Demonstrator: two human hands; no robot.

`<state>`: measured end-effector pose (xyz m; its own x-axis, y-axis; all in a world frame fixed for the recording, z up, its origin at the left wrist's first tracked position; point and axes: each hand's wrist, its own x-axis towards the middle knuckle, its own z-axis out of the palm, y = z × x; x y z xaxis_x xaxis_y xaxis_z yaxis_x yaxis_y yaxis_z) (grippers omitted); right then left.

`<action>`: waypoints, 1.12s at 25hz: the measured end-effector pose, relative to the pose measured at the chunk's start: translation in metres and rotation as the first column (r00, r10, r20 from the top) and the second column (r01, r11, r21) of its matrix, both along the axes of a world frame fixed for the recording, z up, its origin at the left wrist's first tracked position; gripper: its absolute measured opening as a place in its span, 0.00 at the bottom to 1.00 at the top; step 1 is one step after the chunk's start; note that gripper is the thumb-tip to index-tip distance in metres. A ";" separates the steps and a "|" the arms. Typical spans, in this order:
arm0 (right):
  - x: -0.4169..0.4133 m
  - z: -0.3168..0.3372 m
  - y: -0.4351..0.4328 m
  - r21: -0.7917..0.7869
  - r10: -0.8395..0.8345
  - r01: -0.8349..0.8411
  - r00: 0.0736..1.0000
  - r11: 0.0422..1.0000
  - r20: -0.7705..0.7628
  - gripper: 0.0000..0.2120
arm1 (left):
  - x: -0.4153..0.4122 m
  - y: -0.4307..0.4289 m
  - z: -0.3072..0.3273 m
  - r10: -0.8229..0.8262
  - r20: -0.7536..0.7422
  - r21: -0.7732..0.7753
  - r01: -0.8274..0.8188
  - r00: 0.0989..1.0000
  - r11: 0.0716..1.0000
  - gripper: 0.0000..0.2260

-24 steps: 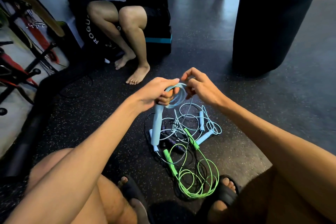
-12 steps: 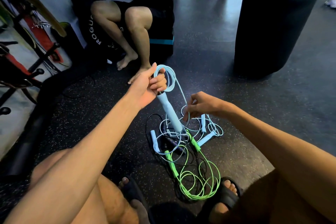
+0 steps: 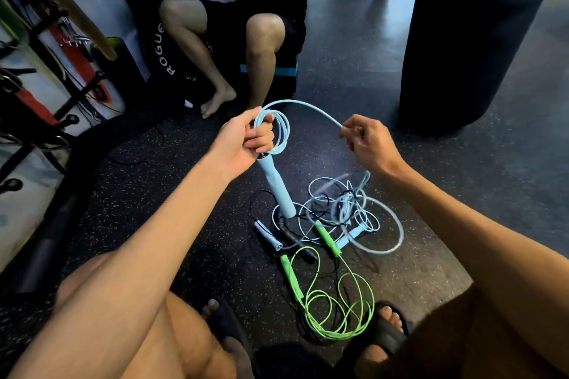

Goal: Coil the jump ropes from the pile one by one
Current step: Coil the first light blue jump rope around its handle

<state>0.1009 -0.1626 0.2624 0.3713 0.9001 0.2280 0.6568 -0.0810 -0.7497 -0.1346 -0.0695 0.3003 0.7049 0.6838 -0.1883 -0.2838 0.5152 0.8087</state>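
My left hand (image 3: 246,141) grips the top of a light blue jump rope handle (image 3: 277,188) together with a few coiled loops of its cord (image 3: 281,132). The handle points down toward the pile. From the coil the cord arcs over to my right hand (image 3: 366,144), which pinches it, and then drops to the floor in a wide loop (image 3: 397,234). Below lies the pile of jump ropes (image 3: 326,218): tangled pale blue and dark cords, a green rope (image 3: 338,311) with two green handles, and a dark handle.
A seated barefoot person (image 3: 234,49) is just beyond the pile. A black punching bag (image 3: 474,34) stands at the right. Racks and gear (image 3: 46,77) line the left wall. My own knees and sandalled feet (image 3: 385,326) frame the pile on the speckled rubber floor.
My right hand has lifted from low by the pile and drawn a length of blue cord up and out to the right. The left hand kept the handle and coil, shifting slightly.
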 end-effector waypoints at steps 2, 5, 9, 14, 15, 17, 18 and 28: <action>0.002 0.002 -0.001 -0.002 0.011 -0.011 0.999 1.000 0.050 0.09 | 0.000 -0.001 0.001 -0.023 0.017 0.003 0.022 1.000 1.000 0.15; 0.000 -0.005 -0.004 -0.134 0.110 -0.101 0.992 0.986 0.059 0.11 | 0.001 -0.005 0.005 -0.048 0.071 -0.011 0.048 0.996 0.999 0.15; -0.015 -0.017 -0.006 -0.250 0.174 -0.204 0.975 0.946 -0.140 0.10 | 0.006 -0.009 0.006 0.011 0.155 -0.069 -0.001 0.988 0.998 0.16; -0.033 -0.035 -0.014 -0.407 0.340 -0.390 0.921 0.826 -0.191 0.11 | 0.012 -0.005 0.002 0.200 0.186 -0.149 -0.174 0.962 0.974 0.17; -0.035 -0.037 -0.015 -0.417 0.336 -0.387 0.922 0.822 -0.193 0.10 | 0.012 -0.004 0.001 0.233 0.185 -0.165 -0.203 0.955 0.965 0.17; -0.036 -0.036 -0.014 -0.400 0.321 -0.379 0.924 0.834 -0.206 0.09 | 0.013 -0.001 -0.001 0.311 0.177 -0.203 -0.274 0.934 0.940 0.15; -0.036 -0.034 -0.014 -0.384 0.333 -0.383 0.923 0.840 -0.192 0.09 | 0.014 -0.001 -0.003 0.352 0.162 -0.201 -0.318 0.922 0.927 0.15; -0.057 -0.012 -0.019 -0.274 0.545 -0.535 0.837 0.799 -0.045 0.08 | 0.032 -0.013 -0.025 0.446 -0.241 0.674 -0.182 0.862 0.716 0.09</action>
<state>0.0440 -0.1816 0.2505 -0.1964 0.9795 -0.0445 0.6784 0.1030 -0.7274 -0.1023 -0.0823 0.2750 0.3945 0.9050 0.1593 0.0441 -0.1918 0.9804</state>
